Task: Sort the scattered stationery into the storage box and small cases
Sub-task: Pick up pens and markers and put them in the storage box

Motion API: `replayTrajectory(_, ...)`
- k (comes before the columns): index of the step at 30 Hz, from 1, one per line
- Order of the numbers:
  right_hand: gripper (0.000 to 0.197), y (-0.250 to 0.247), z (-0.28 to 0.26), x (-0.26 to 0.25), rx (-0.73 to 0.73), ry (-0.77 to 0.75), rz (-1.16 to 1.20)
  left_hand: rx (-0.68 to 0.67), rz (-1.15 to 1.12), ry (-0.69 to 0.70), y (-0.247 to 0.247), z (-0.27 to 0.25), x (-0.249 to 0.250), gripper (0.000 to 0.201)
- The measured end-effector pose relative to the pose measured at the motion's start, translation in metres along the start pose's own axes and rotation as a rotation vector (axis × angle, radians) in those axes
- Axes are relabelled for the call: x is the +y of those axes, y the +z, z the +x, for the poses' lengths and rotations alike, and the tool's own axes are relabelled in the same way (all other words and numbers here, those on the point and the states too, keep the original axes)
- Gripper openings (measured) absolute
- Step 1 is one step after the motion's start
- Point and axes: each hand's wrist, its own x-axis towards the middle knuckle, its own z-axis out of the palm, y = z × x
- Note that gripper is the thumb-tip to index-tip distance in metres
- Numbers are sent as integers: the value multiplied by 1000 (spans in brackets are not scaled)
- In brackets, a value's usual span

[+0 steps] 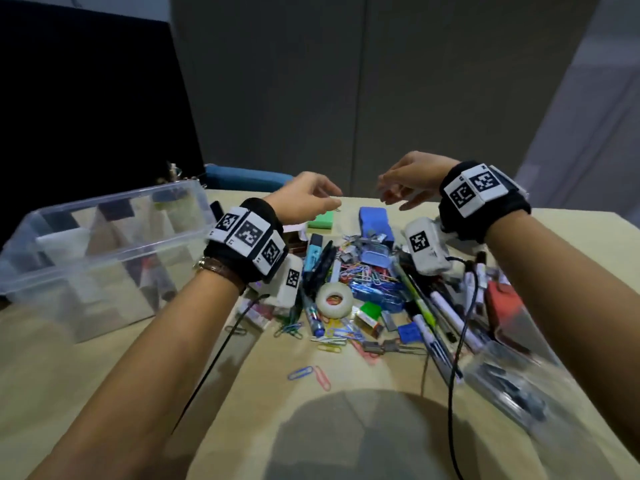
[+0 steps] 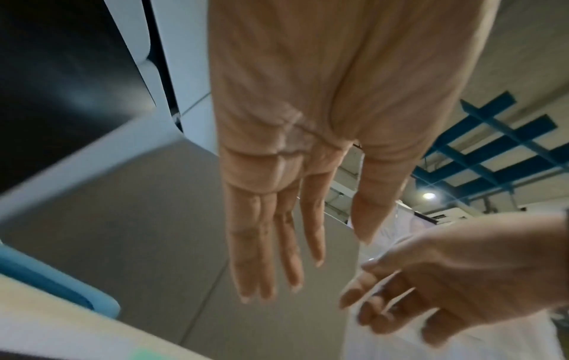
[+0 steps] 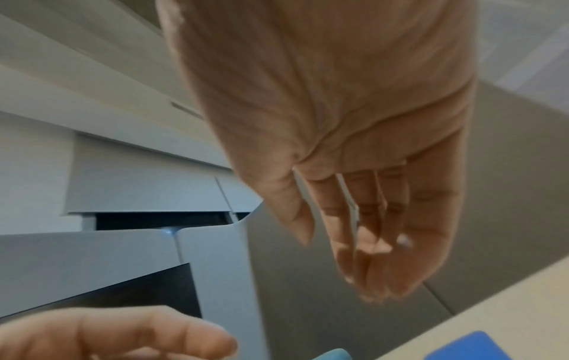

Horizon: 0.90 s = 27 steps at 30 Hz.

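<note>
A heap of stationery (image 1: 367, 289) — coloured wire paper clips, a glossy white tape roll (image 1: 334, 300), pens, blue plastic cases — lies mid-tabletop, with a clear rigid storage box (image 1: 104, 251) toward the left edge. Both hands hover above the heap's far side, near each other but apart. In the head view the left hand (image 1: 306, 199) seems to pinch a small clip, though its wrist view shows straight, empty-looking fingers, while the right hand (image 1: 408, 183) hangs loosely open, holding nothing.
</note>
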Motion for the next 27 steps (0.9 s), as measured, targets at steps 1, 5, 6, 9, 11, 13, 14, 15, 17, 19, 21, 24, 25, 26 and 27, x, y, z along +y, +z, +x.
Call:
replayTrajectory(1,25,-3,2,7,27,44,38,-25,18,3,4,6,5,28)
replayTrajectory(5,24,2,5,30,24,166,69,-89,325,-101,11,28,5,40)
replayTrajectory(6,25,5,5,34,5,166,62,-99,401,-151,10,33,-1,44)
replayTrajectory(9,29,14,5,43,-12,143,62,-143,518,-260,8,40,-17,58)
replayTrajectory(11,29,18,6,43,-5,126,71,-162,554,-318,7,42,-25,63)
replayTrajectory(13,29,22,7,39,-14,112,64,-173,605,-381,4,42,-30,60)
replayTrajectory(14,28,25,7,36,-26,104,51,-185,636,-399,1,44,-33,52)
replayTrajectory(15,28,27,8,33,-38,92,39,-192,666,-411,-1,45,-35,38)
replayTrajectory(17,30,33,9,28,-50,66,13,-231,692,-438,-4,48,-38,18)
replayTrajectory(19,32,38,11,25,-58,54,-7,-249,727,-463,-4,54,-48,26)
replayTrajectory(21,33,42,12,23,-65,53,-31,-236,706,-452,-1,53,-49,10)
replayTrajectory(24,33,47,13,21,-92,45,-57,-135,665,-422,3,53,-53,31)
replayTrajectory(25,33,49,14,20,-106,40,-64,-106,620,-423,4,54,-58,32)
replayTrajectory(26,32,52,14,19,-119,33,-73,-94,586,-439,2,58,-62,31)
replayTrajectory(27,31,55,14,18,-126,25,-82,-74,551,-432,0,64,-70,28)
